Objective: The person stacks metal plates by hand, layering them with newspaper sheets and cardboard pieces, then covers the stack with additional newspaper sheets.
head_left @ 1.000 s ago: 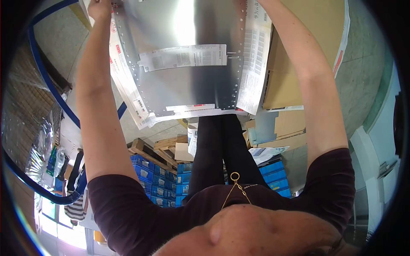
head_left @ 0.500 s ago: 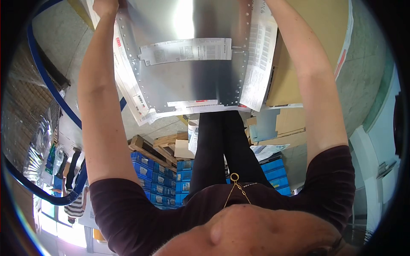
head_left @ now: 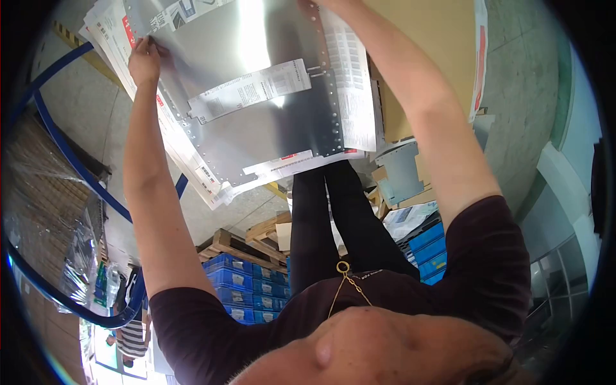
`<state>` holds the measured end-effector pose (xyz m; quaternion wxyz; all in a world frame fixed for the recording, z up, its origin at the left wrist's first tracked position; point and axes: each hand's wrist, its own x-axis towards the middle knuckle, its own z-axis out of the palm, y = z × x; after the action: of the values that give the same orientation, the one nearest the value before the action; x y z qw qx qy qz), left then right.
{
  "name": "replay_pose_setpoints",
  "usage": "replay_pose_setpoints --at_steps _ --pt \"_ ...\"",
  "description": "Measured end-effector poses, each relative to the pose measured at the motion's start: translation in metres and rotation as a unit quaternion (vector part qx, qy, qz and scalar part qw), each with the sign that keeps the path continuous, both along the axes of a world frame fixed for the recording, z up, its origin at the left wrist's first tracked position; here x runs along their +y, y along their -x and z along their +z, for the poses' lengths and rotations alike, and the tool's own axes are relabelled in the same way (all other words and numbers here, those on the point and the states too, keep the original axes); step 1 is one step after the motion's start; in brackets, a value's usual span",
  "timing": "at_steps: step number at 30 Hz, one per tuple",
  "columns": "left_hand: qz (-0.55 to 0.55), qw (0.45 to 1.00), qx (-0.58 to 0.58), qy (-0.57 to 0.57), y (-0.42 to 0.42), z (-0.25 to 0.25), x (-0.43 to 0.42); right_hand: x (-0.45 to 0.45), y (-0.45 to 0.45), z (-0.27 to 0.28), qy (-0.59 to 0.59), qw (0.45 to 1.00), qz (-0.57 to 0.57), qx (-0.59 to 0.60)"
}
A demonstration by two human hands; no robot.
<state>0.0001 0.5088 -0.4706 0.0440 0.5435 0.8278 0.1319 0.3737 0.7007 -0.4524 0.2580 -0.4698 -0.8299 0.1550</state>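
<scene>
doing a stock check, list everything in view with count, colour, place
Flat metal sheet: 1, silver, top centre
Printed paper strips: several, white, on metal sheet
Printed paper sheets: several, white, under metal sheet
Flat cardboard sheet: 1 visible, brown, upper right
Tubular rails: several, blue, left
Crumpled plastic film: count unclear, clear, lower left
Stacked rectangular plastic bins: many, blue, lower centre
Wooden pallets: count unclear, brown, near bins
Striped-shirt person: 1, black-and-white, lower left
Trousered legs: 2, black, centre
Short sleeves: 2, dark, lower half
Chain necklace: 1, gold, chest
Left hand: 1, bare, at metal sheet's left edge
Right hand: 1, bare, top, mostly cropped
</scene>
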Motion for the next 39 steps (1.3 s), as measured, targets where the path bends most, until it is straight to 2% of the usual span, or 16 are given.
replay_pose_setpoints --at_steps 1,3,5,9,10,11,12,14,17,22,26,28,31,33,34,39 --pt "-0.010 1.000 -0.028 0.004 -0.009 0.006 -0.003 -0.015 -0.014 0.005 0.095 0.994 -0.010 -0.055" --pt "-0.022 0.991 0.002 -0.135 -0.054 0.013 -0.022 -0.066 -0.048 0.043 0.277 0.949 -0.029 -0.150" --pt "-0.048 0.982 -0.067 -0.169 -0.122 0.029 -0.049 -0.137 -0.097 0.044 0.078 0.987 0.001 0.144" --pt "-0.158 0.945 -0.267 -0.100 -0.303 0.069 -0.134 -0.300 -0.201 0.080 0.356 0.909 -0.119 0.182" --pt "-0.236 0.924 -0.288 -0.091 -0.350 0.098 -0.149 -0.344 -0.220 0.086 0.439 0.834 -0.210 0.259" --pt "-0.234 0.906 -0.351 -0.010 -0.386 0.091 -0.187 -0.381 -0.247 0.083 0.386 0.876 -0.199 0.211" --pt "-0.212 0.859 -0.456 0.099 -0.422 0.113 -0.210 -0.419 -0.273 0.082 0.449 0.848 -0.219 0.179" --pt "-0.218 0.775 -0.525 0.276 -0.473 0.147 -0.242 -0.479 -0.311 0.086 0.515 0.782 -0.290 0.195" --pt "-0.299 0.716 -0.529 0.342 -0.507 0.144 -0.286 -0.560 -0.354 0.077 0.559 0.694 -0.396 0.220" --pt "-0.303 0.759 -0.424 0.390 -0.508 0.109 -0.303 -0.624 -0.400 0.070 0.607 0.505 -0.522 0.323" --pt "-0.319 0.805 -0.278 0.415 -0.500 0.073 -0.298 -0.679 -0.432 0.055 0.635 0.478 -0.491 0.357" --pt "-0.283 0.810 -0.286 0.426 -0.504 0.052 -0.298 -0.708 -0.455 0.040 0.640 0.453 -0.484 0.388" --pt "-0.172 0.807 -0.306 0.474 -0.559 0.043 -0.307 -0.757 -0.504 0.025 0.632 0.436 -0.489 0.414" --pt "-0.131 0.799 -0.304 0.502 -0.607 0.033 -0.312 -0.793 -0.540 0.010 0.592 0.362 -0.553 0.462" --pt "-0.134 0.794 -0.296 0.514 -0.639 0.026 -0.315 -0.810 -0.564 0.004 0.586 0.357 -0.566 0.457" --pt "-0.169 0.722 -0.348 0.574 -0.798 -0.022 -0.358 -0.941 -0.662 -0.108 0.453 0.138 -0.673 0.568"
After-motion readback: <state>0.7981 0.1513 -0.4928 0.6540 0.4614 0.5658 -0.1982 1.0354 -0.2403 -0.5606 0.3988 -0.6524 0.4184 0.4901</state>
